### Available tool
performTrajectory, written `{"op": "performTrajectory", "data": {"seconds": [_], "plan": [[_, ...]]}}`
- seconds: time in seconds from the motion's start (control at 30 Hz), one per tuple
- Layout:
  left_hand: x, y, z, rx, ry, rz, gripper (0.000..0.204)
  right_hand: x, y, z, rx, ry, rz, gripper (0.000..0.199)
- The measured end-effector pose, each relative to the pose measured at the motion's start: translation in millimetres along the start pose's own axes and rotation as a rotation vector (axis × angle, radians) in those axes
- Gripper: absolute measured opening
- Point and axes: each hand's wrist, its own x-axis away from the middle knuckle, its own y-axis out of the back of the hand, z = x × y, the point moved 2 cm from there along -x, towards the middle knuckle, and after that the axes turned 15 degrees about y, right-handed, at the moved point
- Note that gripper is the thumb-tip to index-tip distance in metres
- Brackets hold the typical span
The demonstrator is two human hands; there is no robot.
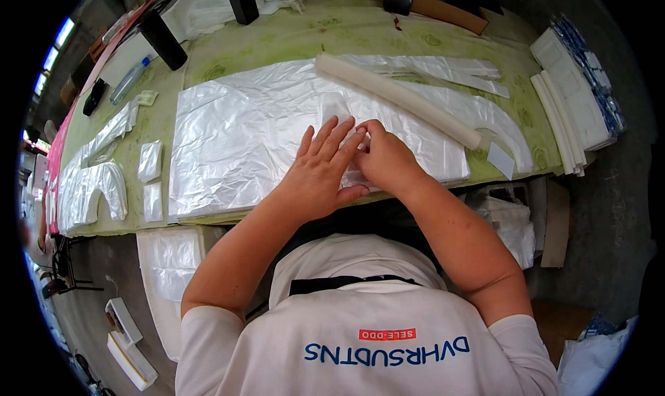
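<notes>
A wide stack of clear plastic sheets (pixel 235 136) covers the middle of the table in front of me. My left hand (pixel 315 171) lies over its near part with the fingers stretched out, next to a small folded piece of clear plastic (pixel 335 106). Close against the left fingers is my right hand (pixel 388 157), its fingertips curled together in a pinch. Whatever sits in that pinch is hidden. A long off-white roll (pixel 398 98) rests diagonally across the sheets, just beyond my right hand.
Two small plastic packets (pixel 150 162) and handle-cut plastic bags (pixel 97 188) lie at left on the green tablecloth (pixel 277 39). A white card (pixel 500 160) is near the right edge. Farther back stand a black cylinder (pixel 163 41), a clear bottle (pixel 129 81) and a black box (pixel 243 3).
</notes>
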Motion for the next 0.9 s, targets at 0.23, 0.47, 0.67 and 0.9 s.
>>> {"op": "performTrajectory", "data": {"seconds": [0.23,0.47,0.67,0.9], "plan": [[-1,-10,7,-0.117,0.02,0.14,0.094,19,3,4,-0.153,0.002,0.024,0.049],[32,-11,-5,-0.129,-0.095,0.209,0.078,91,13,7,-0.4,0.066,0.022,0.042],[29,-8,-5,-0.061,-0.062,0.122,0.062,71,18,-15,0.105,0.702,-0.116,0.032],[28,-9,-2,0.167,0.106,-0.172,0.033,55,20,-22,0.102,0.671,-0.053,0.022]]}}
